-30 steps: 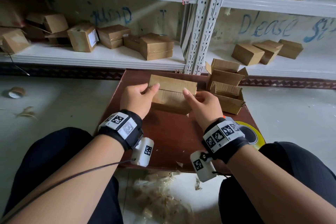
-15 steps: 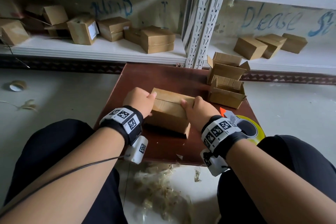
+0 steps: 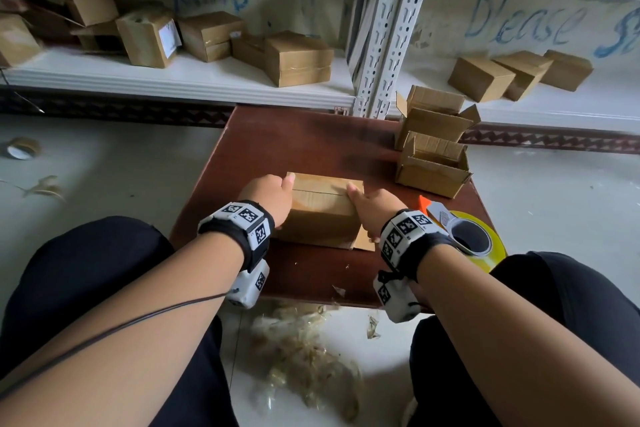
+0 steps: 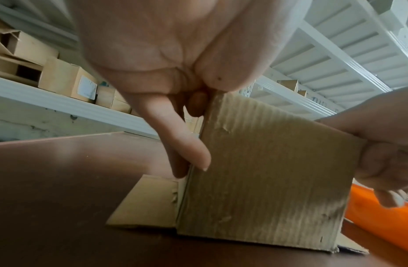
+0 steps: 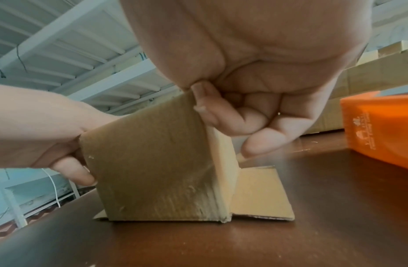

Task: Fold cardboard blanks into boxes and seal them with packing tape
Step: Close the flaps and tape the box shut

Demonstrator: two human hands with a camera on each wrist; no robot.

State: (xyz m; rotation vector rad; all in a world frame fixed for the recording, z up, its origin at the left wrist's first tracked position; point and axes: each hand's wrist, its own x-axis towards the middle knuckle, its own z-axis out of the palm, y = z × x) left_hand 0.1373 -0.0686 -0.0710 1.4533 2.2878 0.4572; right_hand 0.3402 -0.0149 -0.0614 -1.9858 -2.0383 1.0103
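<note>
A small brown cardboard box (image 3: 320,210) (image 4: 262,173) (image 5: 152,171) stands on the dark red-brown table (image 3: 304,146), with its bottom side flaps splayed flat on the wood. My left hand (image 3: 268,196) (image 4: 187,140) grips its left end, thumb on the folded top and fingers down the side. Its right end is held the same way by my right hand (image 3: 370,206) (image 5: 232,119), fingers curled against the side. The two top flaps meet in a seam across the top. A tape dispenser (image 3: 464,230) with orange body (image 5: 378,126) and yellowish roll lies just right of my right wrist.
Two open-topped boxes (image 3: 433,146) sit at the table's far right corner. White metal shelves (image 3: 194,80) behind hold several closed boxes. A tape roll (image 3: 22,148) lies on the floor at left, and tape scraps (image 3: 304,357) litter the floor between my knees.
The box came down from a raised, tilted hold onto the table and nearer to me. Both hands slid from its near face to its two ends, thumbs pressing on top.
</note>
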